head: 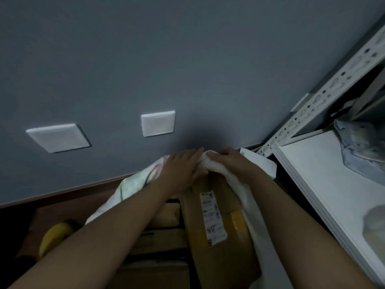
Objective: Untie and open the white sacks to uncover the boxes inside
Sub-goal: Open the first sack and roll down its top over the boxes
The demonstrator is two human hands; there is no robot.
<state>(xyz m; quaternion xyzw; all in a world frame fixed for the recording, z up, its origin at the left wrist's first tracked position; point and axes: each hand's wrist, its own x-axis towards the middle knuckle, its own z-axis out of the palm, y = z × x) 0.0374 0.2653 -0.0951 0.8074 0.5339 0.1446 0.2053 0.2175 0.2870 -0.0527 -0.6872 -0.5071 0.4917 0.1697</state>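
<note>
The person reaches forward with both arms to the far edge of a white sack [245,197], close to the grey wall [187,59]. The right hand [233,161] has its fingers curled around a bunched part of the sack cloth and holds it. The left hand [183,163] lies beside it with straight fingers, flat on the cloth and on the top of the box; it does not seem to hold anything.

The sack is already open on the near side. It hangs down the right side of a tall brown box [220,226] with a white label [212,217], and this box is mostly uncovered. More boxes [164,243] show lower and to the left, partly under the left arm. The picture is dark and a little blurred, so it is not clear if a knot or a string remains.

The risks are probably these. If the right hand pulls the cloth hard while it is caught on the far corner of the box, the tall box can tip toward the white shelf [325,184] or the wall. The cloth can also slip from the fingers, because it is only bunched. The metal upright [312,107] of the shelf is near the right hand, so a quick pull may hit it.
</note>
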